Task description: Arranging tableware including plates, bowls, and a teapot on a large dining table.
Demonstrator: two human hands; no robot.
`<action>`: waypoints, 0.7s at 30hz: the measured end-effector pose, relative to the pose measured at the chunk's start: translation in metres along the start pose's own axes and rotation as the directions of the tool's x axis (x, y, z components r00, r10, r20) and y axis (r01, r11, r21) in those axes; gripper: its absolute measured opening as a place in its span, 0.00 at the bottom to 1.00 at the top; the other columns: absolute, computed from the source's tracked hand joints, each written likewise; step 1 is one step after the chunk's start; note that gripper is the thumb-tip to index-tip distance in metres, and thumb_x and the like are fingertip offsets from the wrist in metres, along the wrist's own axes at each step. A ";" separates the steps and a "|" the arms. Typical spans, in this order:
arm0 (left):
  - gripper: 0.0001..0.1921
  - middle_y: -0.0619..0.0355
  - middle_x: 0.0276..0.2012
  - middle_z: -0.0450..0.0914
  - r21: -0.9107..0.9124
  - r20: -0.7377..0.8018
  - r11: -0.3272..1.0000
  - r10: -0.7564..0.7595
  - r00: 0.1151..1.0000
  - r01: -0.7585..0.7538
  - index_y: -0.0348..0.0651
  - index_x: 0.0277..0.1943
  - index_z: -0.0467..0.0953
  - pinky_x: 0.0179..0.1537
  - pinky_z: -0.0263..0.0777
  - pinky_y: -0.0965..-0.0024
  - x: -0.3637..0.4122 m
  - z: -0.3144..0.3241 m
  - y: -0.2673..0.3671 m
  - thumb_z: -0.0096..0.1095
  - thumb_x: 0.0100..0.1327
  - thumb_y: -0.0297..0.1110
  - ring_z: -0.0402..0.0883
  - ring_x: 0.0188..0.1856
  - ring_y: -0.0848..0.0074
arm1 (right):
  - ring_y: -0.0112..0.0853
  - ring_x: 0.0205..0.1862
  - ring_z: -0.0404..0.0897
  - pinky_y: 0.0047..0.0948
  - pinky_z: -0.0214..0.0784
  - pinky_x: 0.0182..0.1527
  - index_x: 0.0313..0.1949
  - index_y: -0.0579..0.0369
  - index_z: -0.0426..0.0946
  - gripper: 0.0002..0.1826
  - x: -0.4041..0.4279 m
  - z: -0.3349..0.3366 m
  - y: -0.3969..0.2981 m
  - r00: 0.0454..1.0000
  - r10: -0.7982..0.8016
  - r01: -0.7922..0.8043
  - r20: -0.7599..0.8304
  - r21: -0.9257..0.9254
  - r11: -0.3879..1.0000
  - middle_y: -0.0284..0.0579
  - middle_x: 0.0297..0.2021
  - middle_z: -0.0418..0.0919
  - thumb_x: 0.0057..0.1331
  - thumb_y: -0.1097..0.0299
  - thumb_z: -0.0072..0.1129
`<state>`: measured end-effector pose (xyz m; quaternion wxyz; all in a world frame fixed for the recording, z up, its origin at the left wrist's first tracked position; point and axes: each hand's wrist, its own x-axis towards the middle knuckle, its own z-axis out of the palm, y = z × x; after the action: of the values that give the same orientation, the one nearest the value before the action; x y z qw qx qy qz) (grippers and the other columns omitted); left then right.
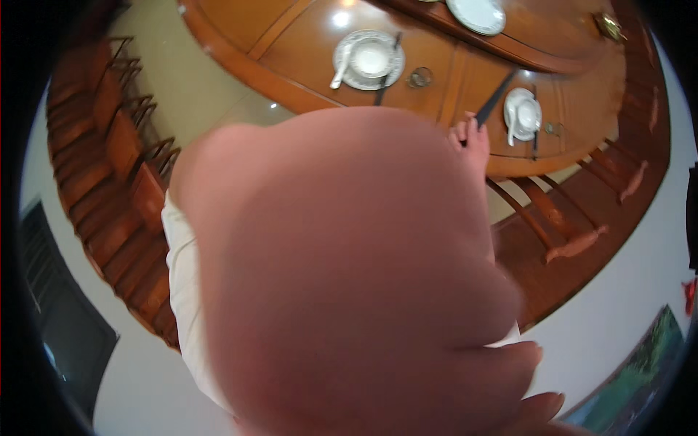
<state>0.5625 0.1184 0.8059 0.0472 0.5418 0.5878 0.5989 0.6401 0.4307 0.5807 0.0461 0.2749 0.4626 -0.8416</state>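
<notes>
Very close to the camera, my left hand (354, 245) fills the middle of the view, blurred, with fingertips at the lower right; whether it holds anything is hidden. Beyond it, at the table's edge, my right hand (471, 143) grips a long dark tapered object (497, 100) that slants up and away; its exact kind is unclear. Left of that hand lies a place setting: a white bowl (372, 58) on a patterned plate (358, 83), a white spoon (341, 68), dark chopsticks (380, 95) and a glass (420, 77). To the right, a second white bowl (527, 115) sits on a plate.
The round wooden table (305, 60) bears a raised turntable (523, 52) with a white plate (477, 13) and a gold-coloured ornament (609, 26). Wooden chairs (567, 223) stand at the right, more chairs (122, 141) at the left. A picture (638, 370) is at the lower right.
</notes>
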 end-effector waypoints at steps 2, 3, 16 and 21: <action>0.12 0.60 0.32 0.81 -0.039 -0.028 0.997 -0.062 0.998 0.061 0.48 0.50 0.81 0.28 0.72 0.70 -0.022 -0.009 -0.004 0.57 0.65 0.33 0.81 0.28 0.70 | 0.20 0.20 0.58 0.21 0.50 0.21 0.51 0.50 0.70 0.09 0.001 0.010 0.002 1.000 0.018 -0.019 -0.010 -0.030 0.999 0.31 0.25 0.62 0.80 0.62 0.43; 0.12 0.60 0.33 0.81 -0.060 -0.040 0.994 -0.099 0.994 0.097 0.47 0.51 0.81 0.29 0.72 0.70 -0.028 -0.009 -0.008 0.57 0.66 0.32 0.81 0.29 0.70 | 0.20 0.19 0.57 0.22 0.50 0.21 0.51 0.49 0.70 0.09 0.001 0.012 0.001 0.999 0.046 -0.046 -0.012 -0.042 0.998 0.31 0.25 0.62 0.80 0.61 0.43; 0.15 0.52 0.40 0.88 -0.132 0.115 0.712 -0.680 0.724 0.690 0.36 0.56 0.78 0.41 0.79 0.68 -0.036 0.035 -0.106 0.51 0.72 0.31 0.87 0.34 0.67 | 0.20 0.19 0.57 0.20 0.52 0.21 0.54 0.50 0.69 0.10 -0.015 -0.011 0.004 0.999 -0.037 0.039 -0.028 0.074 0.996 0.33 0.25 0.62 0.81 0.62 0.40; 0.17 0.40 0.37 0.84 0.187 -0.122 0.366 -0.912 0.391 0.912 0.34 0.43 0.79 0.46 0.77 0.52 -0.143 0.125 -0.229 0.56 0.71 0.42 0.83 0.43 0.48 | 0.21 0.19 0.58 0.22 0.54 0.22 0.53 0.51 0.68 0.10 -0.019 -0.017 0.007 1.000 -0.003 0.003 0.001 0.146 0.989 0.34 0.26 0.63 0.81 0.63 0.39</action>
<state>0.5764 0.1708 0.5129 0.3094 0.1294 0.8519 0.4021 0.6658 0.4375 0.5782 0.0247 0.2764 0.4000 -0.8735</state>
